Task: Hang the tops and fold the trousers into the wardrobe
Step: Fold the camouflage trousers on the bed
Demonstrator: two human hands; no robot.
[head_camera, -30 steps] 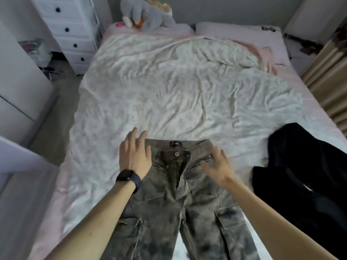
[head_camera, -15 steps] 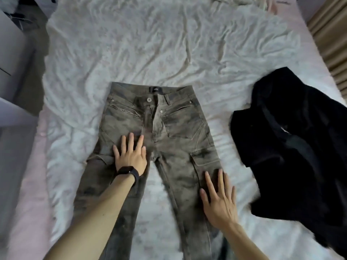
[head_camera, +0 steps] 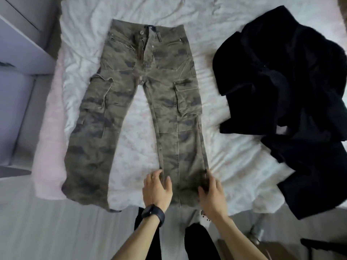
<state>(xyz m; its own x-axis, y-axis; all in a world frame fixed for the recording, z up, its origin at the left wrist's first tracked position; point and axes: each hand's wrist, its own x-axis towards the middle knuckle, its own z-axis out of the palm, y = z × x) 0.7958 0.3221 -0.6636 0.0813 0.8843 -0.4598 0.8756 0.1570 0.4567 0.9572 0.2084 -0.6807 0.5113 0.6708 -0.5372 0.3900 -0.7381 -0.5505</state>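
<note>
Camouflage cargo trousers (head_camera: 150,94) lie spread flat on the white bed sheet (head_camera: 234,162), waistband at the far end, both legs pointing toward me. My left hand (head_camera: 156,190), wearing a dark watch, rests on the inner edge of the right-side leg near its hem, fingers apart. On that leg's outer seam my right hand (head_camera: 211,194) presses down, its fingers slightly curled. Neither hand lifts the cloth. A rumpled black top (head_camera: 281,87) lies on the sheet to the right of the trousers.
White furniture (head_camera: 18,53) stands to the left of the bed. A pink mattress edge (head_camera: 48,147) shows under the sheet at left. Pale floor (head_camera: 56,231) lies below, with my dark-clad legs (head_camera: 199,243) at the bed's near edge.
Both hands slid down from the thighs to the hem of the right-side leg, the left hand crossing over from the other leg. The view tilted down, showing the whole trousers.
</note>
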